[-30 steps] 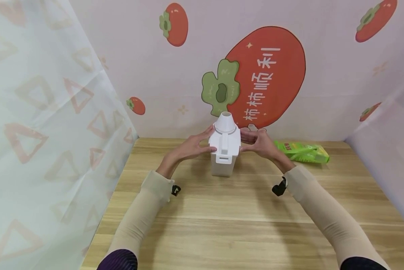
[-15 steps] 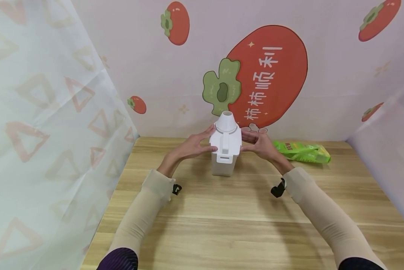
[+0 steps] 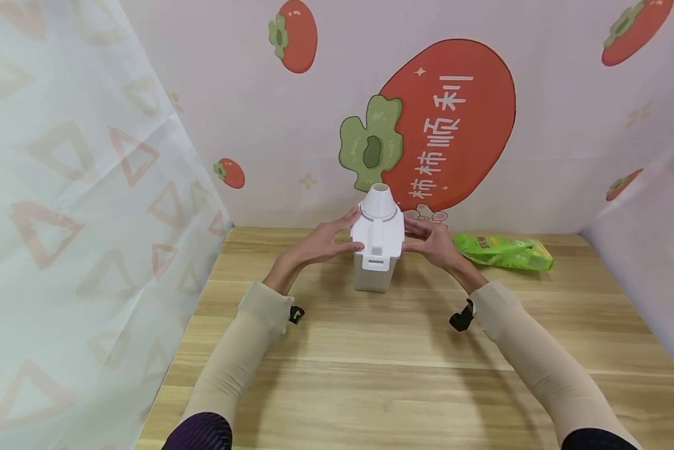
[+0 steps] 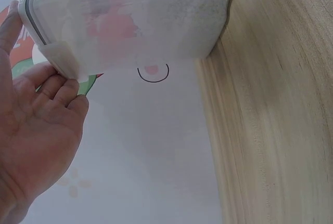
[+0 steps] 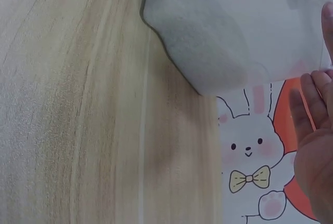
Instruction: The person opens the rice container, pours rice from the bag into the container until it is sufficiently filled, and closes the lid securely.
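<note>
A translucent storage container (image 3: 373,279) stands upright at the back of the table. On its white lid (image 3: 390,239) sits a white cone-shaped piece (image 3: 379,204), narrow end up. Pale granular contents show through the wall low in the container in the left wrist view (image 4: 200,24). My left hand (image 3: 320,244) holds the lid's left edge, thumb in front and fingers farther back; in its wrist view the fingers touch a side flap (image 4: 61,60). My right hand (image 3: 437,245) holds the opposite edge likewise, its fingertips partly cut off in the right wrist view.
A green printed packet (image 3: 502,252) lies on the wooden table (image 3: 382,362) to the right, behind my right forearm. A wall covering with persimmon pictures (image 3: 455,125) rises close behind the container. Patterned sheets (image 3: 89,219) bound the left and right sides.
Both hands keep the same hold on the container, which stays in place. The whole head view shifts very slightly, and the right wrist drifts a little left.
</note>
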`<state>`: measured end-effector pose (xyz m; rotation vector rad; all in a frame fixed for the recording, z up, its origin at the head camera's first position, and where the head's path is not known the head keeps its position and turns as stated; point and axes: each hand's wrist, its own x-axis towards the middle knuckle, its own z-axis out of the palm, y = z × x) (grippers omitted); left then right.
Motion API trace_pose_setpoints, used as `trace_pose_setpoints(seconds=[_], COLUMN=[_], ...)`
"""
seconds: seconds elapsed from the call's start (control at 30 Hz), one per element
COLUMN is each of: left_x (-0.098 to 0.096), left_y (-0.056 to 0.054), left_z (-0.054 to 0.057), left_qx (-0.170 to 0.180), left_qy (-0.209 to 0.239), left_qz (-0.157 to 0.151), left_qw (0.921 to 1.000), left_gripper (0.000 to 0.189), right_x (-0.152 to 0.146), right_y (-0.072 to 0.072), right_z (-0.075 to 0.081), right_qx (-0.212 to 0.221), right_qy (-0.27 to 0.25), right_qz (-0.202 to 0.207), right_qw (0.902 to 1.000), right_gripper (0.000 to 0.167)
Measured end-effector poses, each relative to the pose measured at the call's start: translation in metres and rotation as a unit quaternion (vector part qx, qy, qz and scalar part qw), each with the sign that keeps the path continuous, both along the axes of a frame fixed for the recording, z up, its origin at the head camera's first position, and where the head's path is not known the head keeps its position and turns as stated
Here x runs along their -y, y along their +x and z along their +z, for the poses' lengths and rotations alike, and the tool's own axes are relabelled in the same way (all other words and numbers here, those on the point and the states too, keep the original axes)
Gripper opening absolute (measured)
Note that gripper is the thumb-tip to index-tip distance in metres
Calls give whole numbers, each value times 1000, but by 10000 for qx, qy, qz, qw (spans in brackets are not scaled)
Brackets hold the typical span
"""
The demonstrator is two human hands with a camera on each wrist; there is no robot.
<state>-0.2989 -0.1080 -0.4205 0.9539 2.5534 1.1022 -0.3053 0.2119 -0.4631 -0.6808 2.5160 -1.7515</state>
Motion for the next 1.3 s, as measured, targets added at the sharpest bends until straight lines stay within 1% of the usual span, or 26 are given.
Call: trace_pose_setpoints(seconds=[0.17,0.4,0.5,0.6,0.87,1.03,1.23,1.3], left_x=[-2,-2,0,0,-1,-1,1,1], left_y=[-1,-2,-2,-1,2,2,3,3], left_z=[0,0,0,0,-1,-3,-3,-3], left_qx=[-21,-49,-73,-67,-44,-66,-113,-95], left_qy=[3,31,44,47,80,103,116,99], left_qz=[-3,-12,5,32,47,63,57,65], left_qw=[10000,10000,10000,10000,9999,9999,9999,9999], left_gripper=[89,89,90,90,89,89,88,88], right_x=[-4,-13,-15,-15,-13,-11,-9,-8], right_y=[1,-2,-4,-5,-3,-1,2,3], right_z=[2,8,11,13,14,11,6,4], right_qx=[70,76,147,179,253,219,462,448], right_qy=[4,32,8,55,174,138,-25,-45], right_qz=[125,646,885,1001,684,625,646,609], right_qw=[9999,9979,9960,9948,9972,9977,9968,9971], right_gripper=[71,72,72,71,71,70,72,73])
